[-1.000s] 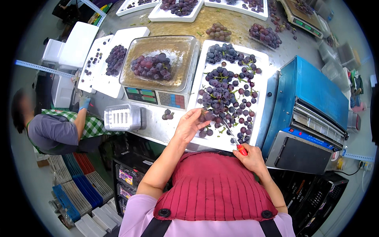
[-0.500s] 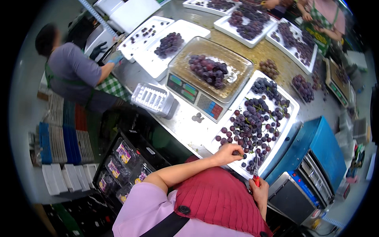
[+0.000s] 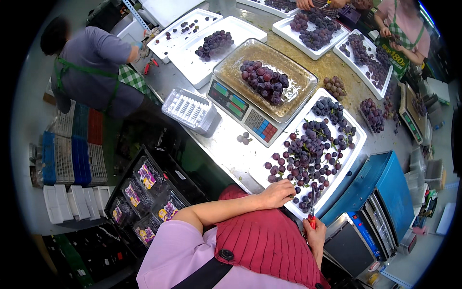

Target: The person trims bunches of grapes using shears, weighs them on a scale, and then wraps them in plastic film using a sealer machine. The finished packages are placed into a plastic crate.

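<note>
My left hand (image 3: 277,194) is at the near left edge of a long white foam tray (image 3: 357,144), its fingers pinched together among the nearest grapes. What lies between the fingertips is hidden. In my right hand (image 3: 315,237) is a pair of red-handled snips (image 3: 312,222), blades pointing away from me over the tray's near end. Dark purple grapes (image 3: 308,149) fill much of the tray, some in bunches and others loose. Beyond it to the left, a bunch of grapes (image 3: 264,81) rests on the metal pan of a scale (image 3: 243,113).
Clear plastic punnets (image 3: 190,111) are stacked left of the scale. A blue machine (image 3: 380,188) stands right of my tray. Below left is a black crate (image 3: 144,192) of packed punnets. More grape trays (image 3: 310,31) lie farther off. Co-workers (image 3: 98,67) stand at left and across the table.
My left hand has drawn slightly left, and the dark grape seen in its fingers before is now hidden. The snips stay in my right hand. The co-worker at left has turned away.
</note>
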A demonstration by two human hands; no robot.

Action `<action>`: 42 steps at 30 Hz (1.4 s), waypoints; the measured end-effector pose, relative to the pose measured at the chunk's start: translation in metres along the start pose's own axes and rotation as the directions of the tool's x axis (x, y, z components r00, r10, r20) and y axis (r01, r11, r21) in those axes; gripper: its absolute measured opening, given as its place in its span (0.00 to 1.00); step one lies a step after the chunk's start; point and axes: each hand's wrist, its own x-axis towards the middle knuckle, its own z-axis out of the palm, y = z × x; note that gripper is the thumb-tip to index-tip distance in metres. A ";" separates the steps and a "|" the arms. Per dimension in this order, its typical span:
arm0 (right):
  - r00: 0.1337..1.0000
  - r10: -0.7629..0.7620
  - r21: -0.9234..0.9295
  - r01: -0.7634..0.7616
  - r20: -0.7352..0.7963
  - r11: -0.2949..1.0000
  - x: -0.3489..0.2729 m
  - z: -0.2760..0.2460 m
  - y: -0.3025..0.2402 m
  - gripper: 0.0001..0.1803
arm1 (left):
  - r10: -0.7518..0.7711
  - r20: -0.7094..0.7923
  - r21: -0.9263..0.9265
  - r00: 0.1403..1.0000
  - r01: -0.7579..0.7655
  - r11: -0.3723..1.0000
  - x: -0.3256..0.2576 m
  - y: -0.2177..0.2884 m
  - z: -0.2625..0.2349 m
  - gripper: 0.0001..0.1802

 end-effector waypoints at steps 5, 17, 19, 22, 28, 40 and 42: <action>0.999 -0.041 -0.024 0.041 -0.016 0.999 0.001 0.004 0.011 0.17 | 0.028 -0.023 0.017 0.999 -0.027 0.999 -0.002 -0.007 0.001 0.09; 0.997 -0.072 -0.077 0.068 -0.040 0.995 0.004 0.006 0.014 0.17 | 0.173 -0.090 0.193 0.981 -0.153 0.969 0.002 -0.016 0.001 0.05; 0.992 -0.118 -0.093 0.113 -0.044 0.989 0.003 0.006 0.014 0.18 | 0.203 -0.075 0.227 0.976 -0.182 0.957 0.003 -0.016 0.002 0.05; 0.996 -0.082 -0.087 0.079 -0.028 0.993 0.001 0.004 0.001 0.19 | 0.165 -0.198 0.289 0.966 -0.103 0.952 0.002 0.003 -0.008 0.05; 0.999 -0.034 -0.071 0.033 -0.003 0.997 -0.004 0.005 0.006 0.19 | 0.096 -0.162 0.295 0.982 -0.045 0.954 0.002 0.008 0.003 0.05; 0.998 -0.065 -0.080 0.062 -0.026 0.995 0.000 -0.001 0.002 0.19 | 0.093 -0.299 0.332 0.950 0.012 0.943 0.014 -0.009 -0.039 0.03; 0.999 -0.047 -0.087 0.045 -0.022 0.995 0.001 -0.004 0.000 0.18 | -0.069 -0.494 0.212 0.867 0.198 0.957 0.016 -0.027 -0.064 0.02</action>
